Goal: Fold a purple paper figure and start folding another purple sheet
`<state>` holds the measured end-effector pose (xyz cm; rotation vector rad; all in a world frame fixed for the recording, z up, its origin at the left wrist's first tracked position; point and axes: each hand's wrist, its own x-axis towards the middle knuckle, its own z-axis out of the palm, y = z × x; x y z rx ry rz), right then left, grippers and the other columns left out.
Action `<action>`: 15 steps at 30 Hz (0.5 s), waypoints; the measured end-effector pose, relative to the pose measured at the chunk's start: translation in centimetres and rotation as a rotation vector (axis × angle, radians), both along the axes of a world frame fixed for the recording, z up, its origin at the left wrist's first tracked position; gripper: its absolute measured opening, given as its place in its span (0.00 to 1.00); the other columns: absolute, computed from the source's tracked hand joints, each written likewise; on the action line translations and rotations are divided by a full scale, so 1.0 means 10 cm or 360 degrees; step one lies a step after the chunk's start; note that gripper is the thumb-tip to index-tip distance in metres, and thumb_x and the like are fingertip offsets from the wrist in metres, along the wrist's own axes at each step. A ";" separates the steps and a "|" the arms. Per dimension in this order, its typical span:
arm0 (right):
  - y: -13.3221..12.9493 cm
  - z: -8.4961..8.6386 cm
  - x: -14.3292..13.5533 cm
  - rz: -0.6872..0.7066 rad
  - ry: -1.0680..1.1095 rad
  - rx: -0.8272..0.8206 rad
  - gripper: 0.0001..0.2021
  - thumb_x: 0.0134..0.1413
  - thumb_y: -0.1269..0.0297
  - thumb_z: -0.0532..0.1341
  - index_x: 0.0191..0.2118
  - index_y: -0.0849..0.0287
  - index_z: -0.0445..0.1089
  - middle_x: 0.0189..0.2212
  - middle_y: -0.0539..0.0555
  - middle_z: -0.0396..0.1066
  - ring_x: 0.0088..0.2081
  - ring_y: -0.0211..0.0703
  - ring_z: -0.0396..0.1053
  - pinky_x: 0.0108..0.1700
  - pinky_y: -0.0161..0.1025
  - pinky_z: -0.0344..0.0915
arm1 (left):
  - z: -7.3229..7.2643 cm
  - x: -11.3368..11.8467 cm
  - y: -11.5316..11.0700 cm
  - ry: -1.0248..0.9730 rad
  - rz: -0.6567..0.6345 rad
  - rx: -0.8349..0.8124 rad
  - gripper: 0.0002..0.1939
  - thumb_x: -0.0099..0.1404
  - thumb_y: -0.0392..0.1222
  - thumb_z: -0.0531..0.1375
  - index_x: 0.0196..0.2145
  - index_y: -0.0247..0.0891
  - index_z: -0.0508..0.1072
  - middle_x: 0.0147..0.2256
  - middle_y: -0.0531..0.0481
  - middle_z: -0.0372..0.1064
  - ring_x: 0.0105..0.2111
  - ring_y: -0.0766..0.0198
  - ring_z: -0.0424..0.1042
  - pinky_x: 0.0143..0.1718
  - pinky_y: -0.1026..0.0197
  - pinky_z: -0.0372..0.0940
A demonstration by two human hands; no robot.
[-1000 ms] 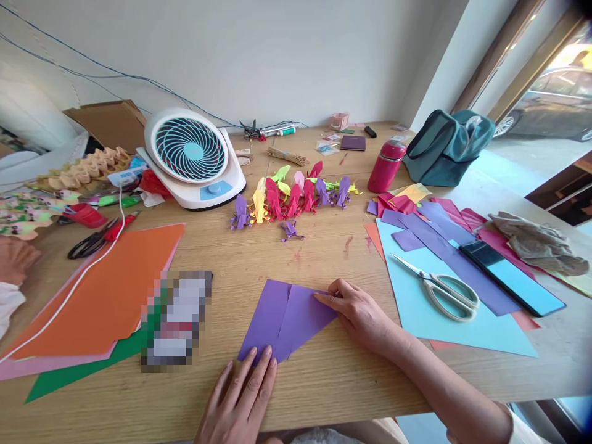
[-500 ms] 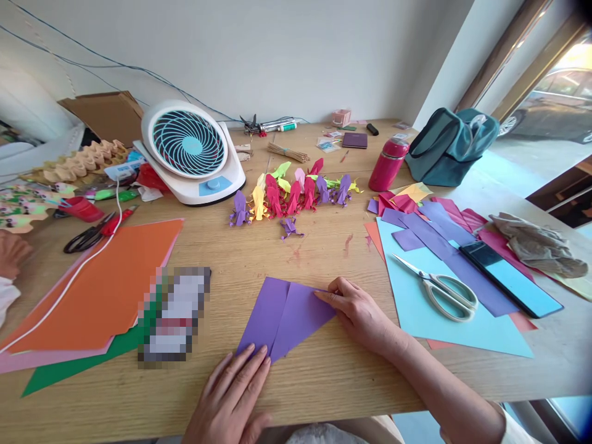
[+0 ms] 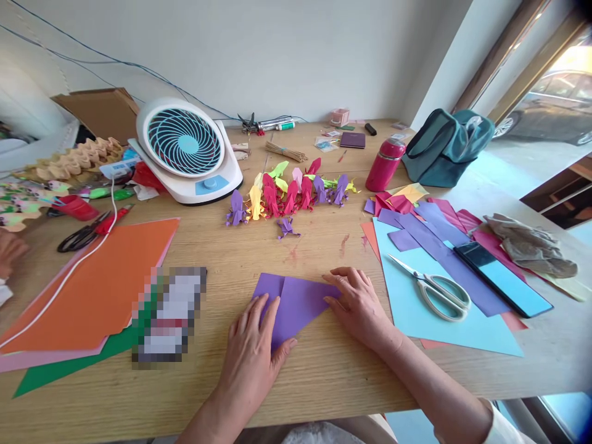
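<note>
A folded purple paper (image 3: 298, 305) lies on the wooden table near its front edge, with a crease running down from its top edge. My left hand (image 3: 254, 342) rests over its left part, fingers spread and thumb at the lower edge. At the right corner, my right hand (image 3: 361, 302) has thumb and index finger on either side of the paper's tip. Beyond the paper stand several folded paper figures (image 3: 291, 197) in red, purple, yellow and green, with a small purple one (image 3: 287, 227) in front.
Orange sheets (image 3: 102, 277) and a blurred-out phone (image 3: 169, 317) lie left. On the right are scissors (image 3: 444, 296) on light blue paper (image 3: 398, 296), another phone (image 3: 504, 277), a red bottle (image 3: 386, 164) and a bag (image 3: 446, 148). A fan (image 3: 187, 151) stands behind. Another person's hand (image 3: 12, 253) shows far left.
My left hand has moved up and right onto the paper, its thumb now at the lower edge. My right hand's fingers have shifted to the paper's right tip. The view has shifted slightly.
</note>
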<state>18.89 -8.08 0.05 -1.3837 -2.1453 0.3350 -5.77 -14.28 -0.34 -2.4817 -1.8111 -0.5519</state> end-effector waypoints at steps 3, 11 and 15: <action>-0.01 0.00 -0.02 -0.0027 -0.0046 -0.0022 0.18 0.60 0.64 0.62 0.55 0.55 0.67 0.50 0.61 0.66 0.49 0.54 0.65 0.53 0.55 0.64 | -0.12 0.01 0.03 0.0118 -0.0016 0.0010 0.33 0.70 0.51 0.55 0.68 0.38 0.53 0.64 0.36 0.57 0.62 0.43 0.58 0.56 0.42 0.61; -0.07 -0.01 -0.07 -0.0057 -0.0062 -0.0128 0.18 0.59 0.66 0.61 0.54 0.55 0.66 0.46 0.60 0.66 0.45 0.52 0.68 0.48 0.50 0.69 | -0.21 -0.11 0.21 0.0217 -0.0178 0.0100 0.30 0.71 0.42 0.51 0.68 0.42 0.53 0.66 0.42 0.56 0.65 0.50 0.55 0.61 0.46 0.58; -0.09 -0.01 -0.08 -0.0172 -0.0108 -0.0198 0.18 0.58 0.66 0.61 0.54 0.53 0.66 0.43 0.57 0.67 0.42 0.50 0.71 0.44 0.47 0.70 | -0.09 -0.09 0.38 0.0217 -0.0260 -0.0077 0.33 0.67 0.34 0.51 0.69 0.46 0.52 0.67 0.47 0.55 0.66 0.48 0.53 0.60 0.44 0.60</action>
